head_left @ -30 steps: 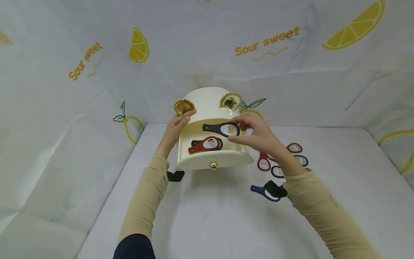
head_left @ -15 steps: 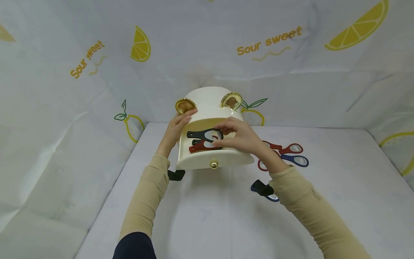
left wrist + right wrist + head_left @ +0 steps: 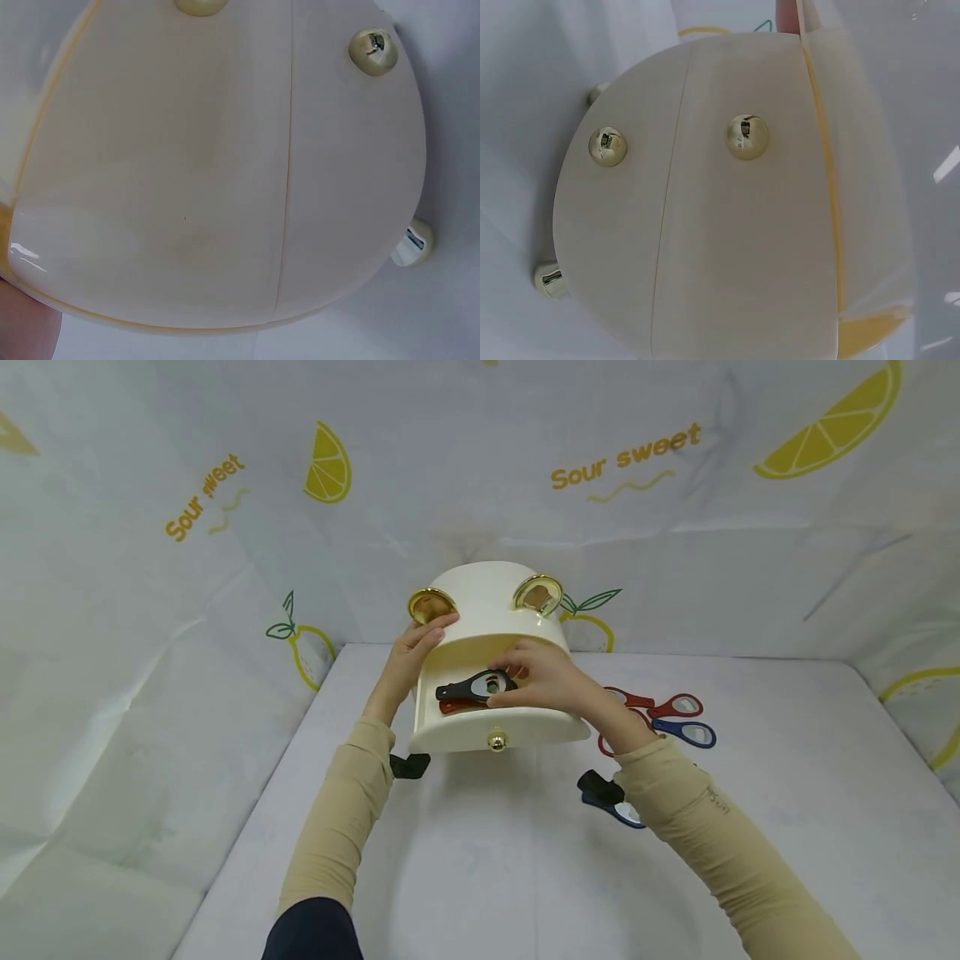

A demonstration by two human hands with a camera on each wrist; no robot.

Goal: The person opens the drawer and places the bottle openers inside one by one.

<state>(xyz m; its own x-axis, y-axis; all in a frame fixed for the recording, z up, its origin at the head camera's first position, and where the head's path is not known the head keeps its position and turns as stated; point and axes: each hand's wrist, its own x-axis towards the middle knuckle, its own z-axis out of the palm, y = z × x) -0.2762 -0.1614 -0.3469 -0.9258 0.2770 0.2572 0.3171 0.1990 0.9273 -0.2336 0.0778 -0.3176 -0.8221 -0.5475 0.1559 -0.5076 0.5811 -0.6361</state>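
Observation:
A white box with gold ears stands on the white table, its drawer [image 3: 450, 739] pulled out. The left hand [image 3: 408, 660] rests on the box's left side, fingertips just below the gold ear [image 3: 433, 605]. Inside the drawer, the right hand [image 3: 543, 675] pinches the ring end of a black bottle opener [image 3: 459, 690] between thumb and fingers. A red bottle opener [image 3: 453, 706] lies mostly hidden beneath it. Both wrist views show the white box [image 3: 172, 165] from below, with gold knobs; a sliver of skin appears at the left wrist view's lower left corner.
Right of the box lie several bottle openers, among them a red one [image 3: 681, 705] and a blue one [image 3: 692, 732]. Another blue one [image 3: 628, 812] lies nearer, partly under the black wrist mount [image 3: 600, 787]. A lemon-print sheet [image 3: 480, 468] hangs behind the table.
The right hand has carried the black bottle opener left and down into the drawer, over the red one. The left hand has stayed in place on the box.

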